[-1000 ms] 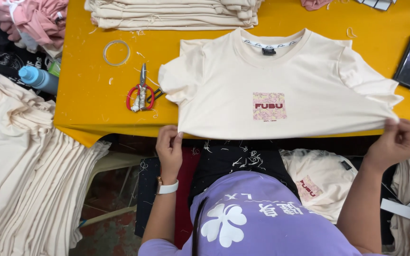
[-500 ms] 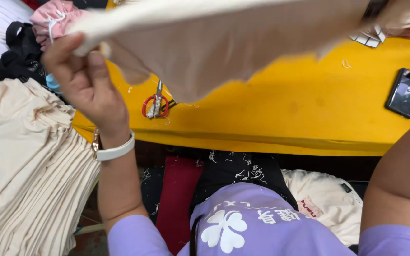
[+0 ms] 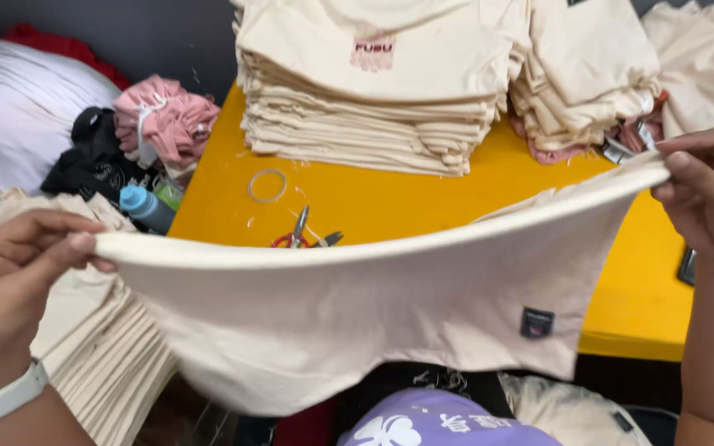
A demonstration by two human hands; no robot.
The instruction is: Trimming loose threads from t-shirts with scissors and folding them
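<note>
Change since earlier frames: cream shirt (image 3: pixel 357 322) lifted off the yellow table (image 3: pixel 423 206) and now stretched in the air across the middle of the frame; a second ago lay flat, front up, on the tabletop.
Left hand (image 3: pixel 10 281): lower left of the frame, thumb and fingers pinched together on one end of the shirt's edge; white wristband (image 3: pixel 2 400) on the wrist.
Right hand (image 3: pixel 708 198): right edge of the frame, fingers closed on the other end of the same edge, held higher than the left.
Shirt position: hangs between both hands, edge pulled into a shallow curve, cloth sagging to lower centre; small dark tag (image 3: pixel 536 322) at lower right of the cloth.
Table: now bare where the shirt lay; scissors (image 3: pixel 303 235) with red handles and a clear ring (image 3: pixel 267 186) at centre left.
Background: tall stack of folded cream shirts (image 3: pixel 373 91) at upper centre, a second pile (image 3: pixel 588 74) to its right, pink cloth (image 3: pixel 167 120) and a blue bottle (image 3: pixel 146 206) at upper left.
Lower left: another heap of cream shirts (image 3: pixel 109 363) beside the left arm.
Handling note: probably best with even tension from both pinches and hands brought level, so the cloth hangs straight and clear of the scissors.
View change: camera tilted up; far stacks now visible, purple top (image 3: pixel 440 421) only at the bottom edge.
</note>
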